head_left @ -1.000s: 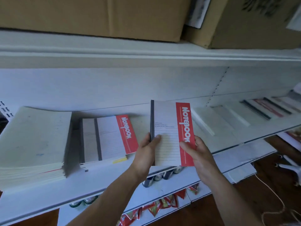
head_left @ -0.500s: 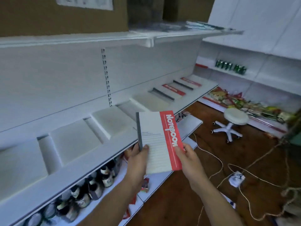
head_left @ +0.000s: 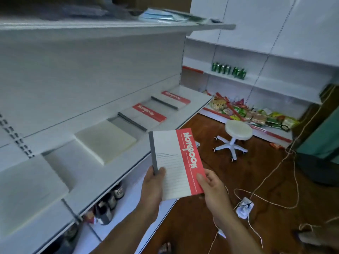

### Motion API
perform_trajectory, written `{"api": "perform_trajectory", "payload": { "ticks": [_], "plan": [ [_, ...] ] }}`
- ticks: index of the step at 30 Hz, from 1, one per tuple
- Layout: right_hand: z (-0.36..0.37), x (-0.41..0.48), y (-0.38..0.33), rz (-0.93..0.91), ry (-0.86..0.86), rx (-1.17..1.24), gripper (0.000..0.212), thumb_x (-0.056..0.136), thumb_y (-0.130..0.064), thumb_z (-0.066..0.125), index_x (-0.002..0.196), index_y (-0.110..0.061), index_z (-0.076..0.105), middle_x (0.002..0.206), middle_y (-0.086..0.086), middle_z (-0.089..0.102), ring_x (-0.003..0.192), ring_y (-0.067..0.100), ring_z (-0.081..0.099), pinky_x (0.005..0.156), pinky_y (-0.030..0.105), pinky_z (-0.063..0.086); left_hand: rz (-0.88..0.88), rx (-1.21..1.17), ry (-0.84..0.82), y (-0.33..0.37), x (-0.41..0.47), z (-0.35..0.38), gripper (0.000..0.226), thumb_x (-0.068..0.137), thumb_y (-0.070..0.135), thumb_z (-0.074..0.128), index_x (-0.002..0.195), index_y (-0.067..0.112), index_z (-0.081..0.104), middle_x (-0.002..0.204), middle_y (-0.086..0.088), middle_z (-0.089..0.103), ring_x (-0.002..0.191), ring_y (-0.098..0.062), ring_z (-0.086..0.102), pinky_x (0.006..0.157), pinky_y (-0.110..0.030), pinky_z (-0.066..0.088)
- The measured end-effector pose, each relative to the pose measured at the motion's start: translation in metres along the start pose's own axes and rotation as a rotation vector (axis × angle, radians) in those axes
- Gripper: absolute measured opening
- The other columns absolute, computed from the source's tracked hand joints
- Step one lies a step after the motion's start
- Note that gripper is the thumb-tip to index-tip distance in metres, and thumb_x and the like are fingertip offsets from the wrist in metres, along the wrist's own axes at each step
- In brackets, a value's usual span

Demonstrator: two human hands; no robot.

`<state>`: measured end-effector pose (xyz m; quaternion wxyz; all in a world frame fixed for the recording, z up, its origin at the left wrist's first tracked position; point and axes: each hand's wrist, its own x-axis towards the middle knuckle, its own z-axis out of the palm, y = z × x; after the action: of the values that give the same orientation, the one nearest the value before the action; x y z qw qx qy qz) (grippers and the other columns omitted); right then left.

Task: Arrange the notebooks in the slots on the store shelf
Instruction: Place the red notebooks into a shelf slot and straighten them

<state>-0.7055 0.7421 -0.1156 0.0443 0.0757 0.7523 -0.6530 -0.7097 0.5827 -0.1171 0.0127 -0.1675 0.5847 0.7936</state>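
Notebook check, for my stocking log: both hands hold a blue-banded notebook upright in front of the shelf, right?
The notebook has a red band, not blue, as the head view shows. The left hand and right hand do hold it upright before the shelf.

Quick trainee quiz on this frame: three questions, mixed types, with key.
1. True or false: the left hand and the right hand both hold the red-and-white paper notebook.
2. The round white stool stands on: A the brown wooden floor; B a table; C a box.
3. How many red-banded notebooks lie on the white metal shelf?
Key: 1 true; 2 A; 3 two.
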Motion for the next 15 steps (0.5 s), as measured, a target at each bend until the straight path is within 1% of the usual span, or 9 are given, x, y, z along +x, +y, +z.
{"api": "perform_trajectory", "payload": {
  "ticks": [2, 4, 5, 6, 8, 10, 11, 13, 15],
  "plan": [
    [-0.01, 0.048, -0.01, 0.002, 0.0, -0.027, 0.016, 0.097, -0.036, 0.05, 0.11, -0.031, 0.057, 0.096, -0.007, 0.072, 0.082, 0.002, 0.07, 0.062, 0.015, 0.051, 0.013, 0.002, -0.014, 0.009, 0.04, 0.025, 0.023, 0.096, 0.029, 0.056, 0.119, 0.025, 0.058, 0.108, -0.002, 0.072, 0.1, -0.024, 0.067, 0.082, -0.045, 0.056],
    [-0.019, 0.095, -0.022, -0.003, -0.004, -0.074, 0.017, 0.096, -0.038, 0.05, 0.109, -0.031, 0.058, 0.095, -0.009, 0.072, 0.086, 0.004, 0.07, 0.074, 0.025, 0.055, 0.009, 0.02, 0.007, 0.019, 0.079, 0.047, 0.017, 0.097, 0.031, 0.055, 0.114, 0.027, 0.057, 0.108, -0.002, 0.07, 0.101, -0.022, 0.064, 0.089, -0.046, 0.053],
    [-0.022, 0.117, -0.028, -0.019, -0.008, -0.097, 0.014, 0.096, -0.038, 0.051, 0.107, -0.032, 0.059, 0.095, -0.011, 0.072, 0.087, 0.004, 0.07, 0.077, 0.027, 0.055, 0.012, 0.018, 0.034, 0.024, 0.097, 0.056, 0.014, 0.099, 0.029, 0.051, 0.113, 0.028, 0.057, 0.108, -0.001, 0.068, 0.102, -0.021, 0.063, 0.09, -0.046, 0.052],
    [-0.025, 0.139, -0.033, -0.042, -0.013, -0.119, 0.011, 0.097, -0.037, 0.051, 0.104, -0.034, 0.059, 0.095, -0.012, 0.072, 0.088, 0.004, 0.069, 0.077, 0.025, 0.055, 0.025, 0.011, 0.061, 0.029, 0.113, 0.064, 0.014, 0.101, 0.027, 0.048, 0.112, 0.029, 0.056, 0.109, 0.002, 0.067, 0.103, -0.019, 0.062, 0.088, -0.044, 0.052],
    [-0.026, 0.178, -0.039, -0.081, -0.031, -0.167, 0.01, 0.096, -0.036, 0.051, 0.104, -0.039, 0.056, 0.099, -0.017, 0.068, 0.091, 0.003, 0.067, 0.073, 0.018, 0.053, 0.06, 0.004, 0.119, 0.038, 0.141, 0.077, 0.015, 0.103, 0.024, 0.044, 0.109, 0.029, 0.057, 0.106, 0.008, 0.067, 0.098, -0.013, 0.061, 0.077, -0.032, 0.051],
    [-0.019, 0.21, -0.041, -0.095, -0.08, -0.183, 0.022, 0.094, -0.038, 0.053, 0.116, -0.039, 0.05, 0.102, -0.022, 0.063, 0.091, 0.002, 0.065, 0.069, 0.014, 0.052, 0.1, 0.016, 0.202, 0.046, 0.161, 0.082, 0.015, 0.103, 0.021, 0.043, 0.108, 0.027, 0.056, 0.102, 0.012, 0.065, 0.093, -0.007, 0.061, 0.069, -0.022, 0.046],
    [-0.014, 0.225, -0.043, -0.105, -0.112, -0.207, 0.027, 0.093, -0.04, 0.054, 0.12, -0.039, 0.047, 0.102, -0.023, 0.062, 0.091, 0.002, 0.066, 0.067, 0.012, 0.052, 0.121, 0.026, 0.241, 0.05, 0.17, 0.083, 0.016, 0.103, 0.021, 0.042, 0.109, 0.026, 0.056, 0.102, 0.012, 0.065, 0.092, -0.006, 0.06, 0.068, -0.02, 0.045],
    [-0.001, 0.256, -0.046, -0.132, -0.202, -0.286, 0.031, 0.093, -0.047, 0.052, 0.122, -0.039, 0.046, 0.105, -0.023, 0.062, 0.095, 0.004, 0.066, 0.066, 0.009, 0.049, 0.163, 0.091, 0.319, 0.055, 0.189, 0.079, 0.016, 0.104, 0.023, 0.04, 0.11, 0.027, 0.054, 0.106, 0.009, 0.064, 0.095, -0.008, 0.061, 0.075, -0.023, 0.048],
    [0.016, 0.287, -0.051, -0.155, -0.295, -0.318, 0.027, 0.093, -0.047, 0.051, 0.119, -0.04, 0.048, 0.107, -0.021, 0.061, 0.096, 0.003, 0.064, 0.068, 0.008, 0.047, 0.2, 0.196, 0.419, 0.056, 0.213, 0.07, 0.014, 0.104, 0.023, 0.039, 0.104, 0.029, 0.052, 0.107, 0.004, 0.062, 0.098, -0.013, 0.06, 0.082, -0.031, 0.05]
  ]
}}
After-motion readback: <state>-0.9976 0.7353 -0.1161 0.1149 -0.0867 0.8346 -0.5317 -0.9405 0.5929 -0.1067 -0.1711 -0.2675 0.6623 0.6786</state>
